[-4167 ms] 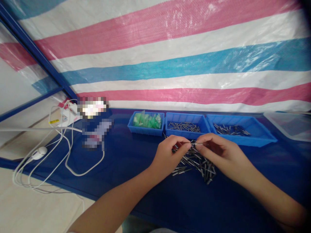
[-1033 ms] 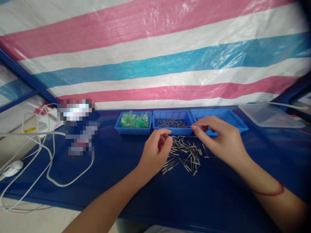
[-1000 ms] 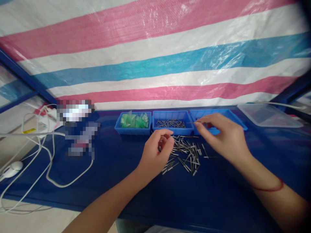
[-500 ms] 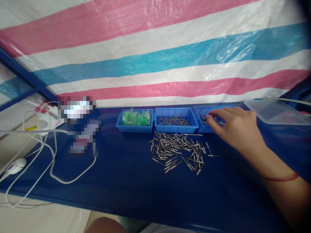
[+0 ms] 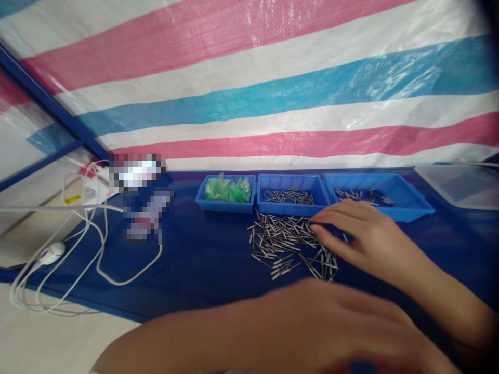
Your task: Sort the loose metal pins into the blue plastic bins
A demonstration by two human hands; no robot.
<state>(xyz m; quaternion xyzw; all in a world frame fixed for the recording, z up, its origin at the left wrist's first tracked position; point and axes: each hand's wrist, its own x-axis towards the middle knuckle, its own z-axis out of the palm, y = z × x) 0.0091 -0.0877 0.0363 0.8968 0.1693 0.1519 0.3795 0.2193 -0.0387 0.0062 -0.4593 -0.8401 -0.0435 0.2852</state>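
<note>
Rivets [image 5: 283, 234], thin and metallic, lie in a loose heap on the blue table [image 5: 202, 249] in front of me, pointing every which way. The heap's far edge comes close to the near side of the bins, and a few pieces lie apart from the thick of it on the near side.

My right hand [image 5: 362, 236] is over the right edge of the heap, palm down, with the thumb and forefinger brought close together among the rivets there. I cannot tell whether a rivet is pinched between those tips. My left hand [image 5: 335, 322] is much nearer to me, its forearm crossing from the left, with the back of the hand showing and its fingers running out of view; I cannot tell what, if anything, they hold.

Three blue bins stand in a row beyond the heap. The left bin [image 5: 226, 207] holds green plastic packets [image 5: 228, 189], the middle bin [image 5: 290, 210] has rivets spread over its floor, and the right bin [image 5: 409, 195] has more, mostly toward its left half. A clear plastic tray [image 5: 460, 184] lies to the far right. White cables [image 5: 113, 283] loop over the left side, and a striped sheet [image 5: 234, 114] hangs along the far side.
</note>
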